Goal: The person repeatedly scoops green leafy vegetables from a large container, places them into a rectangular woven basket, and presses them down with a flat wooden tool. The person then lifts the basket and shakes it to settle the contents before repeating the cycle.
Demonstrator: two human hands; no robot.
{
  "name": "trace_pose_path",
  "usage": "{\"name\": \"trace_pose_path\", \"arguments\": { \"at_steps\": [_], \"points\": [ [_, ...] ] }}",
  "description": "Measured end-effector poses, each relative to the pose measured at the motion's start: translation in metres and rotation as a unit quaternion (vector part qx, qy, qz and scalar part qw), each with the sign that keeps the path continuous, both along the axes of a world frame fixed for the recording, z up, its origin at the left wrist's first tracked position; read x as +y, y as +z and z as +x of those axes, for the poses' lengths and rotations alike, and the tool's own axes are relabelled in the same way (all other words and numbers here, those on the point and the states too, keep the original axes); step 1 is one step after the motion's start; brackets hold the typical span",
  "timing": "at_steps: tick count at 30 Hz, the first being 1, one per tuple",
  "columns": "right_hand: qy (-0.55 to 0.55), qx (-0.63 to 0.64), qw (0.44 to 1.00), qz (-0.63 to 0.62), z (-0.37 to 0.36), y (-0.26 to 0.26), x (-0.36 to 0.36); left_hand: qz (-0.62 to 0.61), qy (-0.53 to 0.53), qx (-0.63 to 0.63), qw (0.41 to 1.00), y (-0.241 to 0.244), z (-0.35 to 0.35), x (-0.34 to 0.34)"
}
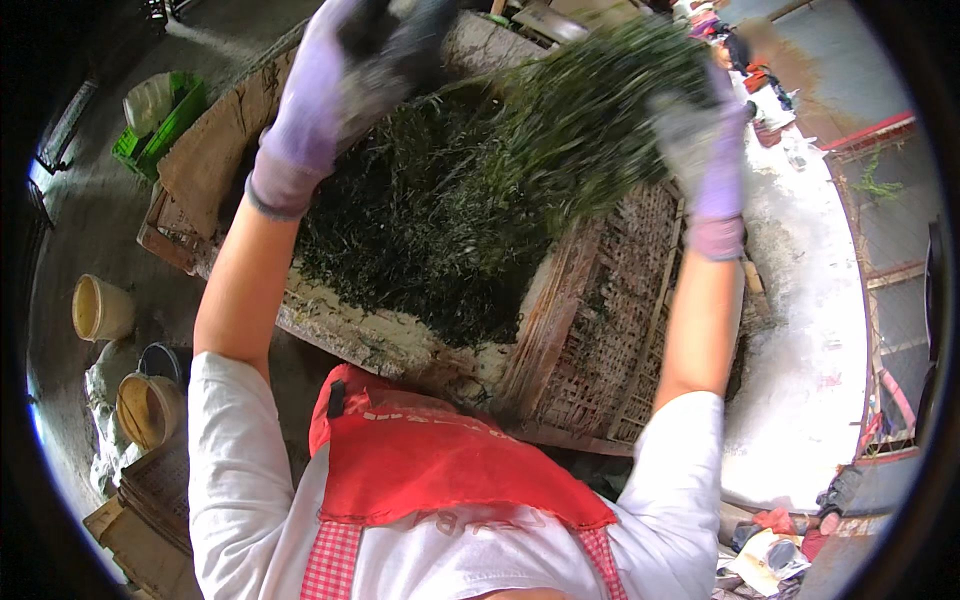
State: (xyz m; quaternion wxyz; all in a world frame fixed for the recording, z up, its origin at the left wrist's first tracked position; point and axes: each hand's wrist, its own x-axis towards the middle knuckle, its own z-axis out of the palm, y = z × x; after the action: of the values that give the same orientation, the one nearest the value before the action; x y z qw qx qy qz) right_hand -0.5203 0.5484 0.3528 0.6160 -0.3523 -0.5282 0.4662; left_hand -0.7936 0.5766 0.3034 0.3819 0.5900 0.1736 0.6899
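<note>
A heap of dark green, stringy plant matter, perhaps seaweed, lies on a worn table in front of me. My right hand, in a purple and grey glove, is at the right end of a long green bunch that is blurred by motion and appears gripped in it. Over the heap's upper left side is my left hand, in a matching glove with dark, wet-looking fingers; blur hides whether it holds anything. Right of the heap a woven slatted tray rests at a slant.
The table's worn front edge runs close to my red apron. A green crate and two buckets stand on the floor at left, above stacked trays. To the right is a pale, brightly lit ledge, with cloths along its far end.
</note>
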Motion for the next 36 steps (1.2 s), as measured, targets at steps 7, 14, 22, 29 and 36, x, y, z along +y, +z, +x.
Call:
{"name": "trace_pose_path", "arguments": {
  "at_steps": [7,14,22,29,36],
  "points": [
    [-0.244,-0.253,0.895,0.276,0.091,0.113,-0.019,0.237,0.003,0.586,0.775,0.006,0.122,-0.019],
    [-0.326,-0.334,0.834,0.295,0.131,0.105,-0.015,0.129,0.079,0.557,0.817,-0.250,0.093,-0.059],
    [-0.361,-0.399,0.797,0.274,0.157,0.074,-0.011,0.260,0.083,0.380,0.884,-0.082,0.125,-0.062],
    [-0.381,-0.415,0.778,0.278,0.163,0.074,-0.038,0.098,-0.106,0.645,0.751,-0.269,0.105,-0.109],
    [-0.348,-0.450,0.782,0.256,0.126,0.034,-0.031,-0.097,-0.134,0.047,0.985,-0.123,0.077,-0.097]
  ]
}}
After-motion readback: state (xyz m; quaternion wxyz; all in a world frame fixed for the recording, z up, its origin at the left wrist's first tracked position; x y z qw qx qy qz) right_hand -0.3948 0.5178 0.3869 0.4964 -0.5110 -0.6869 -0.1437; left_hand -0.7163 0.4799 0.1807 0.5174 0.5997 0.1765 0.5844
